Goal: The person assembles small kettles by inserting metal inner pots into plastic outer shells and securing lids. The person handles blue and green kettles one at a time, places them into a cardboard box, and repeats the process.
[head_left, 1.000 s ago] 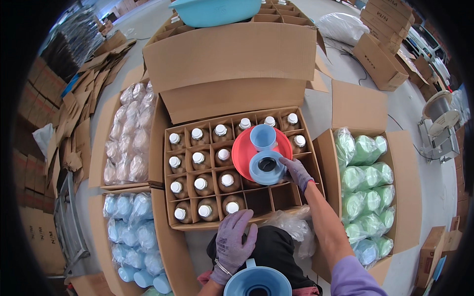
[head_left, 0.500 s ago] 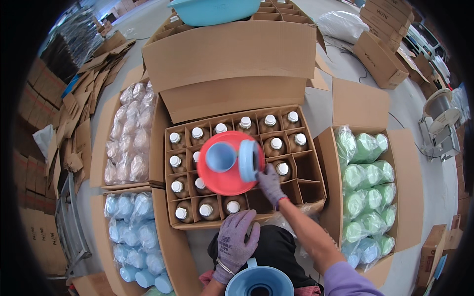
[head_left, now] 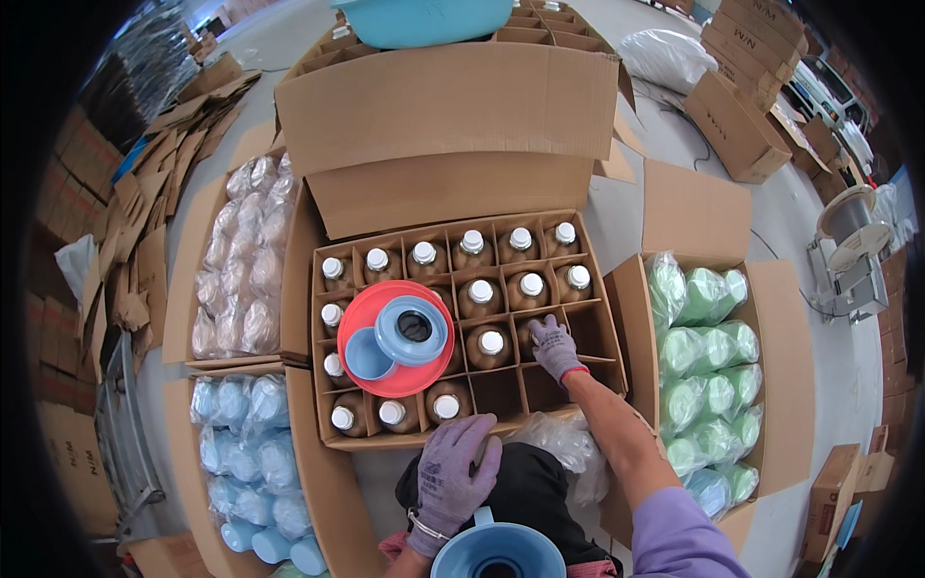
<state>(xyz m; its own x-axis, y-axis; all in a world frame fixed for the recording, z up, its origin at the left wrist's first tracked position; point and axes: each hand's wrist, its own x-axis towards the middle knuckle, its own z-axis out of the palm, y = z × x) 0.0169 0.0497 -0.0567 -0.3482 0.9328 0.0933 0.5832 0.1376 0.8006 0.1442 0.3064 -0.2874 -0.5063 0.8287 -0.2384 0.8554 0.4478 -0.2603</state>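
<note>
My right hand [head_left: 554, 349], in a grey-purple glove, reaches into the divided carton [head_left: 462, 438] with its fingers closed over the top of a brown bottle [head_left: 526, 339], whose cap they hide. My left hand [head_left: 458, 470], gloved alike, lies on my dark-clothed leg with its fingers stretched out, holding nothing. Beside its wrist, a blue vessel with a handle [head_left: 496, 539] stands at my lap. On the bottles left of my right hand rests a red round dish [head_left: 390, 387], carrying a blue cup [head_left: 368, 354] and a blue ring-shaped piece with a dark centre [head_left: 412, 330].
White-capped bottles [head_left: 472, 243] fill many cells around the dish. Cartons of wrapped pink pieces [head_left: 249, 260] and blue pieces [head_left: 252, 458] stand left; one of wrapped green pieces [head_left: 715, 347] stands right. Behind are raised flaps [head_left: 443, 106] and a turquoise basin [head_left: 424, 21].
My right hand has let go of the blue ring-shaped piece, which was tilted on edge and now lies flatter on the dish. The hand has moved right to a bottle. My left hand stays put.
</note>
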